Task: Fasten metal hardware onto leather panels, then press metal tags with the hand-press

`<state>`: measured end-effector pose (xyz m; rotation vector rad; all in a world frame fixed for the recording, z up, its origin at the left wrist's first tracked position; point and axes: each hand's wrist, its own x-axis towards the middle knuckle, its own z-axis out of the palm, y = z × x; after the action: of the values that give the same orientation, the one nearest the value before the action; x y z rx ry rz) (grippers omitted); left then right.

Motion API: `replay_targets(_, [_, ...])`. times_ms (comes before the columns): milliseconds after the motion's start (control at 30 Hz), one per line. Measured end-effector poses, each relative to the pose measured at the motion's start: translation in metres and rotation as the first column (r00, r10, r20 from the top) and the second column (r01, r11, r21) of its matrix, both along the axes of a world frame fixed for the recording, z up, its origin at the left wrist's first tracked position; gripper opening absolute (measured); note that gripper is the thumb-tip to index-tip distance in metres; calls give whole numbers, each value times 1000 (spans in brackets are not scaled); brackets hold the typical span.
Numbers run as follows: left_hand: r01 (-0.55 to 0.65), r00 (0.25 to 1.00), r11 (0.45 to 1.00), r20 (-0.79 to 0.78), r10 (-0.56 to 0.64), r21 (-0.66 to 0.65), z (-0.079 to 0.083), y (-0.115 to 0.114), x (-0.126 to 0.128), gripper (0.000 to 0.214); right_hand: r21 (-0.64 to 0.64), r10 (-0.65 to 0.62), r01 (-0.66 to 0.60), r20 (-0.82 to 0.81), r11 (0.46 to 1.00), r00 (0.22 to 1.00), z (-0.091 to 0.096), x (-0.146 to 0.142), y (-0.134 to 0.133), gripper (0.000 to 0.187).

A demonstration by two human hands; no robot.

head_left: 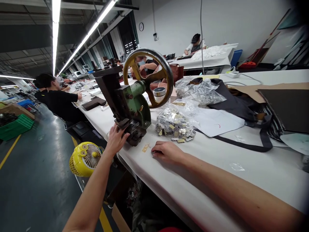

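Observation:
A green cast-iron hand press (135,106) stands at the table's edge, with a large brass-coloured handwheel (147,77) rising behind it. My left hand (116,139) grasps the dark metal die block (132,133) at the press's foot. My right hand (165,152) rests on the white table (217,170), its fingers loosely curled. Just left of those fingers lies a small gold-coloured piece (145,148). A clear plastic bag of small metal and gold pieces (175,124) sits beyond my right hand.
A yellow fan (85,159) stands below the table's near edge. Farther along are a black bag (231,103), a silver-filled plastic bag (198,91) and a round metal tin (159,91). Co-workers sit along the table and at the back.

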<state>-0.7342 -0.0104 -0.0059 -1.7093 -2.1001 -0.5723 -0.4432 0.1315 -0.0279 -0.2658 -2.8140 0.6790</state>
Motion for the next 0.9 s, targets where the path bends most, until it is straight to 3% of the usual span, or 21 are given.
replay_targets(200, [-36,997,985,72,23,171,-11,2,14,47,-69,-17,17,-3,997,1000,3,3,1,22])
replay_targets(567, [40,999,998,31,-41,49,3,13,5,53,-29,-52,51,-10,998,999,-5,-2,-1,20])
replay_targets(900, [-46,994,996,102,38,76,-6,5,15,55,-31,-45,45,13,998,999,-1,-2,-1,21])
